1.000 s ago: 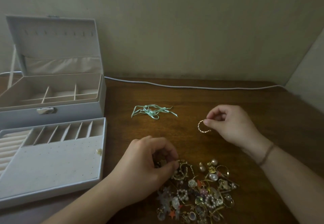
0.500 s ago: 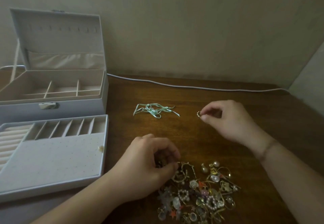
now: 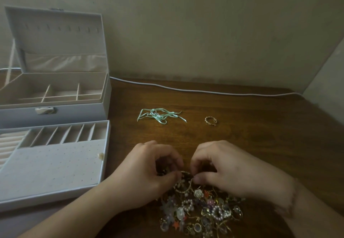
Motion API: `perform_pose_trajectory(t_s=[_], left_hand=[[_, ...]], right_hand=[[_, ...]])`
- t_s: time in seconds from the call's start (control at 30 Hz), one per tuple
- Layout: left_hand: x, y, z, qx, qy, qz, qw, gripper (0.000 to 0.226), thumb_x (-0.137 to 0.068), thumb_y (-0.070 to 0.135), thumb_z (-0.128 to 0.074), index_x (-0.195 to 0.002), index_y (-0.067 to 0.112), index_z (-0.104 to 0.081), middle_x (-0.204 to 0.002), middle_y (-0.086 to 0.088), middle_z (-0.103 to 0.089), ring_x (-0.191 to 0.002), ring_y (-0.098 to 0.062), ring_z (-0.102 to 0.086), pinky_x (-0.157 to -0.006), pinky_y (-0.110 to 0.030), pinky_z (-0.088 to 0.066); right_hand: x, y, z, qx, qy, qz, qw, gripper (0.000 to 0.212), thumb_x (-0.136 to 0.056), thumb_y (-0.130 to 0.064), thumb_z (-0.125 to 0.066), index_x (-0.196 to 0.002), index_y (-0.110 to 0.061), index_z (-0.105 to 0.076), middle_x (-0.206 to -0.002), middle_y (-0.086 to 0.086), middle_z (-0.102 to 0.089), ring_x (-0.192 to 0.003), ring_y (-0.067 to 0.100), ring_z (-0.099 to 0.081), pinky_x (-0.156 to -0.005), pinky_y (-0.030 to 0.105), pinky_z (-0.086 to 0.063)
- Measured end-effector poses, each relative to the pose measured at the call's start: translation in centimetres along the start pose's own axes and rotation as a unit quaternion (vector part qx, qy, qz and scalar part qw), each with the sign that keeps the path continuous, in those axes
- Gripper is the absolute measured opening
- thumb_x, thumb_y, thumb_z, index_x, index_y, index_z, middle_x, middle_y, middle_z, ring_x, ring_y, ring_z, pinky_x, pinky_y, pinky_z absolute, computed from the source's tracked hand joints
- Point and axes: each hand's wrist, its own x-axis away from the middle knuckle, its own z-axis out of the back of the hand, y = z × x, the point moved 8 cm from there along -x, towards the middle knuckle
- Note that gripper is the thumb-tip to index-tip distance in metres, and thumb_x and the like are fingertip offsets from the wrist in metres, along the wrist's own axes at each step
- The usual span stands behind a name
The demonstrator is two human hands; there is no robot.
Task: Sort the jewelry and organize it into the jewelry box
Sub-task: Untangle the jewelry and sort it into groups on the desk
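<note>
A tangled pile of jewelry [image 3: 200, 209] lies on the wooden table near the front edge. My left hand [image 3: 147, 172] and my right hand [image 3: 225, 170] meet at the pile's far edge, fingertips pinched on a gold piece [image 3: 186, 173] between them. A gold ring [image 3: 210, 121] lies alone on the table beyond my right hand. The open white jewelry box [image 3: 55, 111] stands at the far left, its removable tray [image 3: 54, 165] lying in front of it with slots and a dotted earring panel.
A mint green ribbon [image 3: 160, 116] lies on the table left of the ring. A white cable [image 3: 204, 90] runs along the back of the table by the wall. A small pale earring [image 3: 100, 156] sits at the tray's right edge.
My right hand has set the gold ring down on the table and come back to the pile, joining my left hand on a gold piece.
</note>
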Motion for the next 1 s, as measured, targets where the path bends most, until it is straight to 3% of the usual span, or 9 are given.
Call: perform_pose_trajectory(t_s=[0.17,0.23,0.4,0.5,0.7,0.87,1.0], left_hand=[[0.1,-0.2,-0.1,0.05,-0.005,0.008,0.999,0.013,-0.082,0.028,-0.077,-0.09,0.036,-0.071,-0.089,0.02,-0.069,-0.09,-0.008,-0.064,-0.074,-0.027,-0.053],[0.1,-0.3,0.0,0.056,0.006,0.003,0.998,0.011,-0.083,0.029,-0.076,-0.09,0.035,-0.072,-0.088,0.017,-0.07,-0.089,-0.01,-0.064,-0.073,-0.028,-0.052],[0.1,0.1,-0.1,0.032,0.019,-0.013,0.999,0.008,-0.083,0.035,-0.073,-0.09,0.038,-0.07,-0.088,0.022,-0.067,-0.089,-0.008,-0.061,-0.072,-0.027,-0.05],[0.1,0.2,-0.2,0.026,0.017,-0.019,0.999,0.011,-0.082,0.035,-0.074,-0.092,0.038,-0.07,-0.089,0.025,-0.066,-0.087,-0.008,-0.061,-0.073,-0.031,-0.051],[0.0,0.4,-0.3,-0.009,0.011,-0.027,1.0,0.012,-0.081,0.038,-0.073,-0.092,0.041,-0.068,-0.097,0.031,-0.063,-0.094,-0.001,-0.058,-0.08,-0.012,-0.037],[-0.1,0.1,-0.4,-0.017,0.011,-0.023,1.0,0.018,-0.081,0.041,-0.073,-0.097,0.044,-0.065,-0.097,0.026,-0.064,-0.097,-0.001,-0.057,-0.086,-0.015,-0.036],[0.0,0.0,-0.4,-0.017,0.014,-0.021,1.0,0.015,-0.081,0.041,-0.073,-0.093,0.046,-0.066,-0.094,0.024,-0.065,-0.096,-0.002,-0.057,-0.084,-0.014,-0.037]], right_hand=[[0.5,0.7,0.7,-0.07,-0.011,-0.013,0.997,0.003,-0.087,-0.033,-0.067,-0.088,-0.035,-0.064,-0.087,-0.017,-0.061,-0.083,-0.005,-0.056,-0.068,0.023,-0.047],[0.8,1.8,2.0,-0.117,0.0,-0.017,0.993,0.007,-0.087,-0.028,-0.068,-0.088,-0.035,-0.066,-0.087,-0.016,-0.065,-0.083,-0.003,-0.06,-0.069,0.021,-0.05],[-1.4,8.9,6.4,-0.235,0.197,-0.118,0.944,0.008,-0.087,-0.012,-0.069,-0.085,-0.02,-0.07,-0.075,0.0,-0.07,-0.064,0.009,-0.063,-0.057,0.019,-0.05],[-4.4,12.1,6.3,-0.241,0.217,-0.177,0.929,0.009,-0.089,-0.008,-0.066,-0.083,-0.015,-0.067,-0.068,0.006,-0.068,-0.057,0.013,-0.063,-0.055,0.026,-0.053],[-7.5,13.6,6.1,-0.206,0.194,-0.229,0.931,0.005,-0.089,-0.011,-0.066,-0.09,-0.015,-0.069,-0.071,0.006,-0.067,-0.052,0.01,-0.059,-0.05,0.021,-0.047],[-7.4,14.1,6.4,-0.175,0.222,-0.233,0.93,0.007,-0.088,-0.015,-0.069,-0.087,-0.022,-0.068,-0.079,0.0,-0.068,-0.059,0.008,-0.059,-0.052,0.02,-0.045],[-6.6,14.7,6.7,-0.163,0.242,-0.221,0.931,0.015,-0.093,-0.013,-0.061,-0.099,-0.025,-0.068,-0.087,-0.002,-0.065,-0.071,0.011,-0.06,-0.06,0.021,-0.043]])
